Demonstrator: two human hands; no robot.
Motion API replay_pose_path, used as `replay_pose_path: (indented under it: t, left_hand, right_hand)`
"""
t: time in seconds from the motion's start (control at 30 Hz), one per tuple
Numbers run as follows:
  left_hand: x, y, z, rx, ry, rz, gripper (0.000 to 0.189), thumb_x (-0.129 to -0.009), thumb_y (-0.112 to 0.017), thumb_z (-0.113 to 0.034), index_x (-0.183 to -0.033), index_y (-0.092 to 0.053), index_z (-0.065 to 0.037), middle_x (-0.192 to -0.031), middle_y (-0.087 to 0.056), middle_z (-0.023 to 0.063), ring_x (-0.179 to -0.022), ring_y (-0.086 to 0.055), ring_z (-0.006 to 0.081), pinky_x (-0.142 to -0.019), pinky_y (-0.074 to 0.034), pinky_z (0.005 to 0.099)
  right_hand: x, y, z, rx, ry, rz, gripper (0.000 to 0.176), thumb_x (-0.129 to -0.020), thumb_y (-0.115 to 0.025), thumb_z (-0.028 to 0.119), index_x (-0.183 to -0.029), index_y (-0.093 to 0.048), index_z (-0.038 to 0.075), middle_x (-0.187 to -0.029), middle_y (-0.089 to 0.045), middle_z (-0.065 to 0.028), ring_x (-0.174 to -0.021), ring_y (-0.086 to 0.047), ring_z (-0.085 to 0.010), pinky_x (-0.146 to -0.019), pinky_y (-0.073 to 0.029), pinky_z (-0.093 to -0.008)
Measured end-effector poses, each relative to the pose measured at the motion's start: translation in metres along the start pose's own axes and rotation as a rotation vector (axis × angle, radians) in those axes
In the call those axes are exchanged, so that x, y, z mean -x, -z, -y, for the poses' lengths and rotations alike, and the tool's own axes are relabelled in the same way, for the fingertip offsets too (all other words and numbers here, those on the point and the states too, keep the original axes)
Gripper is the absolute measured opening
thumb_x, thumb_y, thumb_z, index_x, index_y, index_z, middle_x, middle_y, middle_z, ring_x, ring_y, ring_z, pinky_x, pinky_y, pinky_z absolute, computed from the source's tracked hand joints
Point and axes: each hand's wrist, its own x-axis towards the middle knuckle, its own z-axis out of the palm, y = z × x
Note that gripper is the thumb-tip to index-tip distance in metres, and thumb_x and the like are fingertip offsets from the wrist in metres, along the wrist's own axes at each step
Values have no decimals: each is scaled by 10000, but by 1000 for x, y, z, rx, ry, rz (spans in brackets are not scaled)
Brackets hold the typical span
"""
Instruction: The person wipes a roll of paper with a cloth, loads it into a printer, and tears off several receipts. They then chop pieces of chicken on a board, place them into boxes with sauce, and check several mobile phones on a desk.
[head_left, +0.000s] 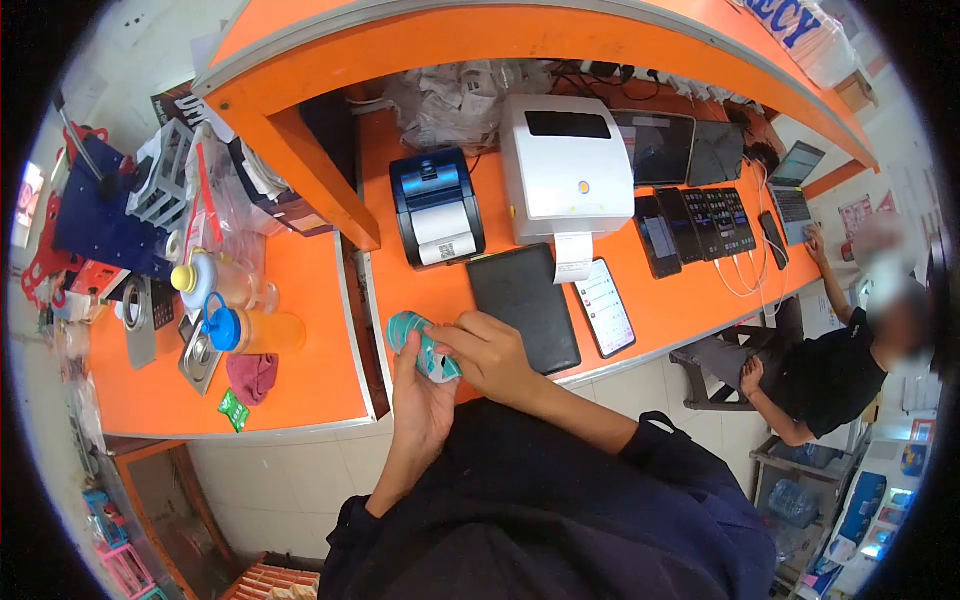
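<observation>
A small teal roll-like thing [404,327] with pale stripes is in my hands, above the front edge of the orange table [425,300]; its exact kind does not show. My left hand [422,410] is closed around its lower part from the left. From the right, the bent fingers of my right hand [490,355] pinch its side. At the lower end a whitish and dark patch shows. Just beyond my right hand lies a black flat folder-like pad [525,305]. Beside it rests a phone with a lit screen [605,310].
Behind stand a dark blue label printer [437,205] and a white printer [570,170] with paper out. Several phones [690,228] lie to the right, near a seated person [840,370] at a laptop [793,205]. Left are an orange-filled bottle [272,330] and a red cloth [252,378].
</observation>
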Motion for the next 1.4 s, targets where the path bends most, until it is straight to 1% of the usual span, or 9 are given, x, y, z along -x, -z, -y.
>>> replay_pose_path:
  t: [0.1,0.17,0.3,0.37,0.5,0.63,0.87,1.07,1.4]
  left_hand:
    - [-1,-3,5,10,-15,-65,291,-885,-513,-191,-1140,-422,-82,-1039,-517,52,-1005,-516,180,-846,-448,342]
    - [-1,-6,8,-19,-159,-22,356,-842,-532,-165,-1167,-419,-73,-1059,-508,64,-1026,-503,196,-879,-421,381]
    - [-11,13,0,-67,-123,172,445,-840,-536,-215,-1236,-382,-84,-1129,-475,67,-1089,-461,206,-927,-377,413]
    - [-10,23,0,-109,-101,167,478,-868,-529,-276,-1274,-351,-98,-1162,-456,67,-1104,-455,200,-928,-377,407]
    - [-1,5,-12,-372,-90,83,573,-862,-553,-224,-1332,-241,-119,-1222,-414,87,-1115,-456,232,-877,-435,401]
    - [-9,16,-14,-331,-90,329,544,-874,-533,-274,-1326,-270,-124,-1233,-414,76,-1149,-437,226,-901,-424,409]
    - [-8,8,4,-355,-47,-39,520,-872,-563,-257,-1299,-282,-164,-1131,-476,78,-1050,-490,214,-795,-457,365]
    - [-8,9,3,-343,-168,-20,441,-918,-443,-392,-1249,-343,-119,-1104,-490,71,-1049,-488,196,-850,-438,367]
    - [-5,12,12,-573,-225,-34,596,-874,-547,-372,-1326,-240,-135,-1215,-408,69,-1113,-440,208,-923,-379,409]
  right_hand:
    - [-4,-3,2,-189,-78,-89,117,-772,-603,69,-874,-621,15,-648,-506,-73,-576,-524,-201,-512,-414,-280]
    - [-7,-3,8,-625,-616,-90,71,-791,-590,73,-791,-581,3,-620,-497,-83,-560,-521,-221,-502,-406,-282]
    - [-9,0,3,-724,-682,-9,106,-816,-570,91,-753,-550,8,-656,-502,-93,-601,-525,-245,-526,-407,-293]
    - [-12,5,7,-340,-131,-84,118,-828,-546,119,-785,-542,9,-731,-537,-78,-677,-543,-256,-569,-430,-328]
    - [-18,14,4,-281,11,-21,124,-839,-546,114,-772,-554,10,-744,-521,-111,-693,-525,-267,-577,-406,-302]
    - [-17,11,7,-468,-388,113,162,-869,-531,137,-770,-553,10,-675,-489,-72,-649,-498,-146,-570,-383,-267]
    - [-13,10,4,-986,-842,157,252,-912,-502,217,-791,-539,-1,-642,-475,1,-650,-437,-45,-575,-377,-223]
    - [-5,8,15,-129,-212,-35,190,-847,-576,207,-857,-545,20,-740,-540,-64,-692,-542,-174,-634,-427,-294]
    - [3,6,-3,-397,-295,132,84,-795,-488,44,-878,-476,42,-799,-551,-130,-783,-566,-326,-656,-427,-411]
